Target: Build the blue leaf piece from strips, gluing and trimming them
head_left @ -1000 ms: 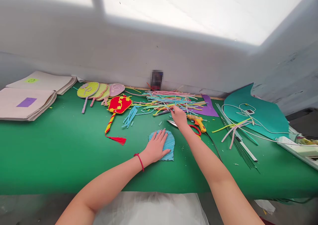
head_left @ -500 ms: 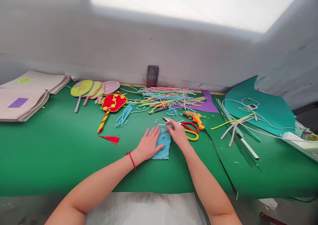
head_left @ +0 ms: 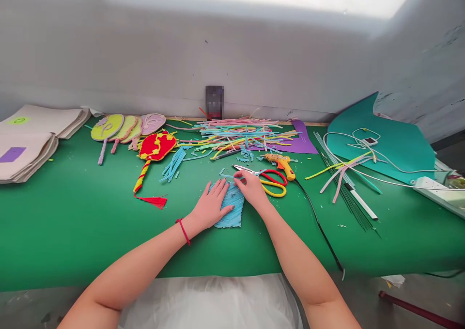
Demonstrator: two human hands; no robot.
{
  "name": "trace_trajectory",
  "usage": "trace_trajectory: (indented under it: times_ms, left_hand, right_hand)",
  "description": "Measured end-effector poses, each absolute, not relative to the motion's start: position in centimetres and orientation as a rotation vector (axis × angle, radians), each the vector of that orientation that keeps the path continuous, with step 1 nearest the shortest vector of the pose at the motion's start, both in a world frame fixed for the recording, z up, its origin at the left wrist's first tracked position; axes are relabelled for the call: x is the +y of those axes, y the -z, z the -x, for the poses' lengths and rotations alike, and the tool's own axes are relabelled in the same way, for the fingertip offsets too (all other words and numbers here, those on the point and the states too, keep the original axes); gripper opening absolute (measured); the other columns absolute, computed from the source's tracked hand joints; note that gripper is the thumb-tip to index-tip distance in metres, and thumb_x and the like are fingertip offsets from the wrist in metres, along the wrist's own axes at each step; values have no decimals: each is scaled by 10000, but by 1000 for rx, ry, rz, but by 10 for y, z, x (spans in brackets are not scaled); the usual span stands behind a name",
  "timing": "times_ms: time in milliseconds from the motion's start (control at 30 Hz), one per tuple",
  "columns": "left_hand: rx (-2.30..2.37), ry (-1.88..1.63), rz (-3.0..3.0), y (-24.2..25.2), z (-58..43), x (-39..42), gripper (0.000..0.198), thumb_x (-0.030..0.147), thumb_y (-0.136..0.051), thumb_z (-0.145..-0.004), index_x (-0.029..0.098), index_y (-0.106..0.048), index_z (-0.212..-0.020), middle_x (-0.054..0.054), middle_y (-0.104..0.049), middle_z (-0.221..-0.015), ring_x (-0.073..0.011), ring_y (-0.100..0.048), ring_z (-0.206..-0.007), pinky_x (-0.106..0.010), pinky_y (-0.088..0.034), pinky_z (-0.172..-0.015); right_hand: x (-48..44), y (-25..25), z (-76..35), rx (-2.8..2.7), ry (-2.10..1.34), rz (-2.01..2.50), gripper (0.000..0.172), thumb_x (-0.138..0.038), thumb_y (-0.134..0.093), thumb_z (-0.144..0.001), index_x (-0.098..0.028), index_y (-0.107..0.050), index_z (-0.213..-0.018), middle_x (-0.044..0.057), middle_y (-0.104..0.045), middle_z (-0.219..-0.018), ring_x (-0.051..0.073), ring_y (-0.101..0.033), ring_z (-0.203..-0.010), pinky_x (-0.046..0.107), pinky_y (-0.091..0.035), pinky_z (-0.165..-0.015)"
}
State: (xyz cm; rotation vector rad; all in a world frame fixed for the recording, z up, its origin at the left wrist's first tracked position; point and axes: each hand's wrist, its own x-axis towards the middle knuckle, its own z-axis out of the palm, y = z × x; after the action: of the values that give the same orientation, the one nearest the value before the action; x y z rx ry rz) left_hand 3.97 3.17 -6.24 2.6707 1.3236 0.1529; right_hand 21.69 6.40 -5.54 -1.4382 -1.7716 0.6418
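A blue ribbed piece [head_left: 234, 211] lies on the green table [head_left: 90, 237]. Spread flat on its left part is my left hand [head_left: 212, 204], fingers apart, a red cord at the wrist. My right hand [head_left: 251, 187] is at the piece's upper right corner, thumb and fingers pinched on a thin blue strip [head_left: 227, 176] that runs along the top edge. Just beyond the right hand lie scissors [head_left: 274, 189] with red and yellow handles and an orange glue gun [head_left: 286, 166]. Short blue strips [head_left: 173, 165] and small blue bits [head_left: 246, 153] are scattered further back.
Coloured strips [head_left: 232, 135] pile up at the back beside purple paper [head_left: 307, 142]. Decorated fans [head_left: 158, 146] and paper stacks [head_left: 29, 157] are at left. At right are a teal sheet [head_left: 399, 149], a white cable, a power strip [head_left: 439, 193] and thin wires. The glue gun's black cord trails forward.
The camera view has shifted slightly, moving most things left and up in the picture. Both hands keep nearly the same places on the blue piece.
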Motion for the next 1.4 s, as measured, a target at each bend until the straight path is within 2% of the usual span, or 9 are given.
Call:
trace_trajectory:
  times_ms: [367, 567, 667, 767, 900, 1033, 1167, 1300, 1400]
  left_hand:
    - [1301, -177, -2708, 69, -36, 30, 705, 565, -283, -905, 153, -181, -1468, -136, -201, -1520, -284, -167, -1404, -528, -130, -1128]
    - [1316, -147, -2685, 64, -37, 27, 690, 560, -292, -905, 132, -249, -1444, -143, -336, -1470, -292, -224, -1386, -530, -134, -1124]
    - [1308, -193, -2694, 63, -36, 27, 678, 561, -287, -906, 158, -237, -1448, -135, -369, -1452, -291, -239, -1380, -529, -140, -1120]
    - [1297, -194, -2696, 64, -36, 27, 684, 565, -264, -909, 155, -219, -1454, -142, -364, -1453, -291, -233, -1382, -534, -137, -1119]
    - [1297, -185, -2694, 65, -36, 27, 685, 573, -238, -911, 144, -253, -1445, -145, -367, -1452, -295, -238, -1380, -539, -133, -1120]
    - [1311, -129, -2682, 63, -36, 27, 698, 573, -250, -910, 106, -286, -1427, -143, -348, -1464, -302, -252, -1373, -533, -134, -1123]
    - [1313, -167, -2683, 62, -35, 26, 681, 576, -264, -907, 133, -297, -1423, -133, -353, -1463, -292, -268, -1369, -513, -146, -1123]
    - [1309, -211, -2685, 62, -35, 26, 675, 568, -265, -909, 141, -275, -1432, -133, -366, -1456, -285, -281, -1364, -509, -151, -1122]
    - [1317, -167, -2674, 61, -36, 26, 681, 566, -268, -910, 127, -276, -1430, -134, -351, -1464, -294, -274, -1366, -511, -147, -1123]
  right_hand:
    - [64, 57, -216, -1879, -585, 1503, 136, -200, -495, -822, -214, -612, -890, 28, -665, -865, 161, -627, -753, 298, -499, -706]
    - [55, 41, -218, -1992, -591, 1384, 217, -225, -538, -827, -235, -614, -1030, 49, -601, -1095, 133, -606, -733, 301, -489, -732]
    - [51, 29, -226, -2070, -706, 1276, 128, -278, -579, -818, -226, -637, -920, 34, -596, -983, 127, -582, -734, 279, -481, -704]
    - [49, 26, -232, -2209, -836, 1282, 125, -288, -630, -781, -230, -643, -891, 3, -583, -848, 128, -563, -716, 269, -468, -677]
    - [50, 32, -232, -2308, -885, 1326, 103, -242, -631, -767, -227, -639, -869, -5, -571, -822, 120, -546, -691, 252, -454, -636]
    - [53, 32, -232, -2279, -858, 1301, 40, -221, -581, -803, -207, -618, -798, -5, -593, -787, 127, -559, -710, 261, -458, -661]
    - [51, 27, -232, -2131, -681, 1274, 102, -252, -532, -844, -211, -608, -791, 15, -618, -797, 145, -570, -737, 290, -477, -679]
    - [51, 26, -228, -1630, -214, 1259, 160, -347, -504, -869, -236, -618, -850, 66, -629, -866, 182, -586, -794, 338, -501, -680]
    - [59, 29, -229, -1441, -13, 1267, 140, -344, -522, -864, -244, -619, -870, 86, -642, -892, 204, -587, -842, 358, -507, -682]
